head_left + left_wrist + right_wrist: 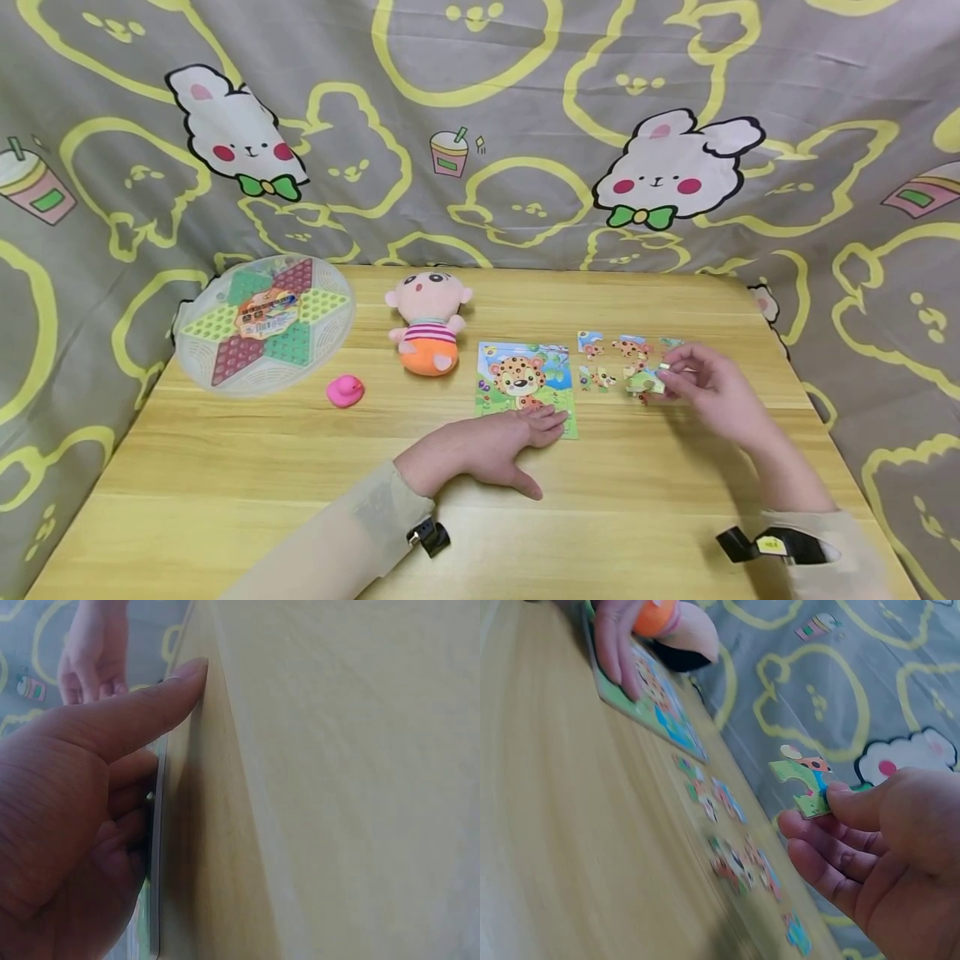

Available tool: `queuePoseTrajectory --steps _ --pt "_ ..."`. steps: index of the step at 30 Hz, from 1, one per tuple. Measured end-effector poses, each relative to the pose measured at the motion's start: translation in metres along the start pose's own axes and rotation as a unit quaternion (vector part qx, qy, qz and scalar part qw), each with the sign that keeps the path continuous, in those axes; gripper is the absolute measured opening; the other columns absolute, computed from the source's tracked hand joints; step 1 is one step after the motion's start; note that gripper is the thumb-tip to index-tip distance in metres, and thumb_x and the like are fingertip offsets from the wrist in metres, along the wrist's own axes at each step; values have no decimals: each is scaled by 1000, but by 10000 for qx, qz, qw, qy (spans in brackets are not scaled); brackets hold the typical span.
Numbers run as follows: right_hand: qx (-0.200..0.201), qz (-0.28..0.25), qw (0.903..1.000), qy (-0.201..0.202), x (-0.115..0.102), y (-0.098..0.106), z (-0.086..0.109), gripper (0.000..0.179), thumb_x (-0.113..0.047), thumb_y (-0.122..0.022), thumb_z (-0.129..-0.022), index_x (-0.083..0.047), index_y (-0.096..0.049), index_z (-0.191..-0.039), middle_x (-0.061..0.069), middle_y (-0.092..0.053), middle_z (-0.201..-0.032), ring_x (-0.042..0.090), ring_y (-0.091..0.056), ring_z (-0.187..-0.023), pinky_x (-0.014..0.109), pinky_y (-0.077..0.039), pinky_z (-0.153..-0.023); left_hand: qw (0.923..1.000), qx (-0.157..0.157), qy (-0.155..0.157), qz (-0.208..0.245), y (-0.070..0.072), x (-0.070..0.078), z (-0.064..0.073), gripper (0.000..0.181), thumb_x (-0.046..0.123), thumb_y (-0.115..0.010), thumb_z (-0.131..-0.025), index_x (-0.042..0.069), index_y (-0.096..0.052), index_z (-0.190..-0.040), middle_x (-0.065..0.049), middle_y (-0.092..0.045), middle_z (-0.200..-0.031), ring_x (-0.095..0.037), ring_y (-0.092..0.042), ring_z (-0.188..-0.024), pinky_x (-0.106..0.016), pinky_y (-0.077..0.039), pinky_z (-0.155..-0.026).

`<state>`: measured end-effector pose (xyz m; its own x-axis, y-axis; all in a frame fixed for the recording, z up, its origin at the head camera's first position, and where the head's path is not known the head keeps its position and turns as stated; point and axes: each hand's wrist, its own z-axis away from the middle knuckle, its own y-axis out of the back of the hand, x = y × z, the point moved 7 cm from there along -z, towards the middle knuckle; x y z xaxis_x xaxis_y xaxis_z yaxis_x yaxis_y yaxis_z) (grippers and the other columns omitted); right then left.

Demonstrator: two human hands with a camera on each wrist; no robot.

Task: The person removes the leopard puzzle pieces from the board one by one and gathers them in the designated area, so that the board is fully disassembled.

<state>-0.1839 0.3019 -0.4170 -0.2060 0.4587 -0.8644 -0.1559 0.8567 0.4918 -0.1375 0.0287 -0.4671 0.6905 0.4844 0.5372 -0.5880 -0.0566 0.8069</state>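
Note:
My left hand (498, 446) rests with fairly straight fingers on the lower part of a square puzzle board (517, 375) printed with a spotted leopard cub. Its thumb points out over the bare wood, toward the table's front. To the right, my right hand (716, 396) pinches a jigsaw piece (815, 780) between thumb and fingers, raised above the table. Green, blue and orange show on that piece, and it has a round notch. Beneath and beside this hand lie several loose jigsaw pieces (602, 378), in two rough rows right of the board.
A plush doll (429, 325) in orange shorts lies behind the board, to its left. Further left are a pink rubber duck (345, 391) and a round star-patterned game board (266, 325). A printed grey curtain (525, 125) encloses the wooden table (247, 483) at the back and sides.

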Motion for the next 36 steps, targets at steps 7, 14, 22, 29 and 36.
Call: queuePoseTrajectory --steps 7,14,22,29,36 --pt "204 128 9993 -272 22 21 7 21 4 -63 -104 16 -58 -121 24 -65 -98 19 -74 -78 34 -65 -71 10000 -14 3 24 0 0 0 94 47 -80 -93 7 -35 -165 0 -14 -176 -22 -6 -161 -34 -9 -129" --pt "257 432 9953 -823 48 36 13 25 -4 -61 -107 16 -58 -122 28 -65 -103 21 -77 -77 33 -65 -68 10000 -4 13 16 0 -1 1 94 47 -80 -93 7 -35 -165 1 -13 -176 -22 -6 -161 -34 -9 -129" --pt "323 883 9877 -1252 62 37 16 34 -15 -68 -105 15 -61 -119 23 -71 -100 18 -73 -75 28 -62 -66 10000 -10 34 31 0 -1 0 94 47 -80 -93 8 -34 -165 2 -12 -176 -22 -5 -161 -35 -9 -129" --pt "417 1617 9796 -1121 62 39 11 33 -20 -72 -103 12 -65 -112 13 -71 -90 15 -68 -74 22 -56 -63 10000 0 43 48 0 -1 0 95 46 -81 -93 8 -34 -165 2 -12 -176 -23 -5 -161 -35 -9 -129" --pt "543 2085 9721 -926 61 39 8 29 -21 -76 -100 6 -70 -108 11 -71 -92 16 -64 -78 19 -50 -63 10000 -27 34 54 1 -1 2 94 46 -80 -93 8 -34 -165 2 -13 -176 -22 -5 -161 -34 -10 -129"
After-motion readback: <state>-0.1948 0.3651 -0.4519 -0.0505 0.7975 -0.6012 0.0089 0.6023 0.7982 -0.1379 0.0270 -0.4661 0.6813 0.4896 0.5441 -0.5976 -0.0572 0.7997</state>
